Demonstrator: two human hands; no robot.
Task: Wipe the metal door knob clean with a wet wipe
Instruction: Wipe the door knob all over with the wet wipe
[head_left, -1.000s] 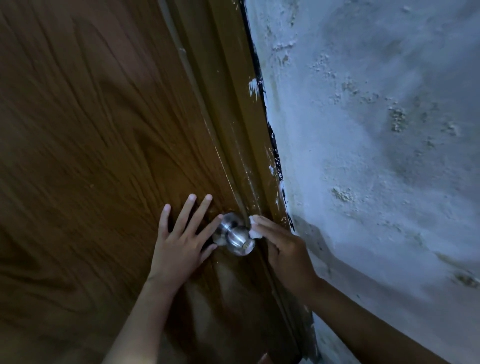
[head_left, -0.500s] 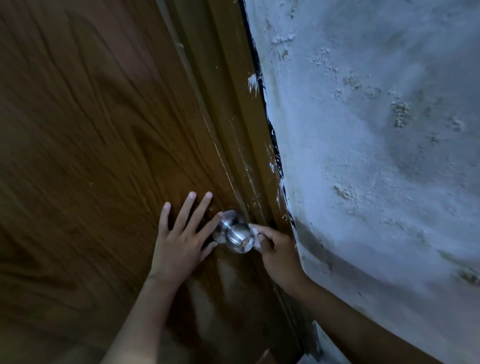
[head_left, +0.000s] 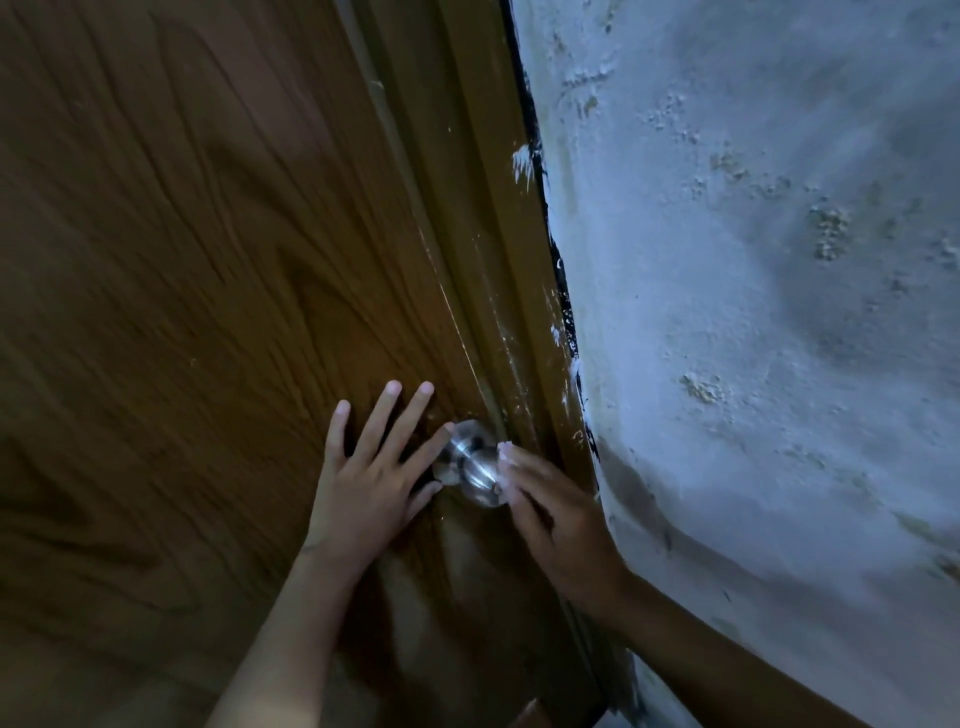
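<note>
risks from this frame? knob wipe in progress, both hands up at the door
1. The wet wipe shows only as a small white bit under the right hand fingertips; with so little of it visible, bare fingers may smear the metal door knob instead.
2. The left hand lies flat on the door with a fingertip at the knob's base plate, so it may block wiping on that side.
3. The scene is dim, so leftover smudges may go unnoticed.

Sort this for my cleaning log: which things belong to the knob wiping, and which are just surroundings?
Job:
round shiny metal door knob
white wet wipe, pressed against the knob
right hand, holding the wipe
left hand, flat on the brown wooden door

Surroundings:
brown door frame
rough whitewashed wall
</note>
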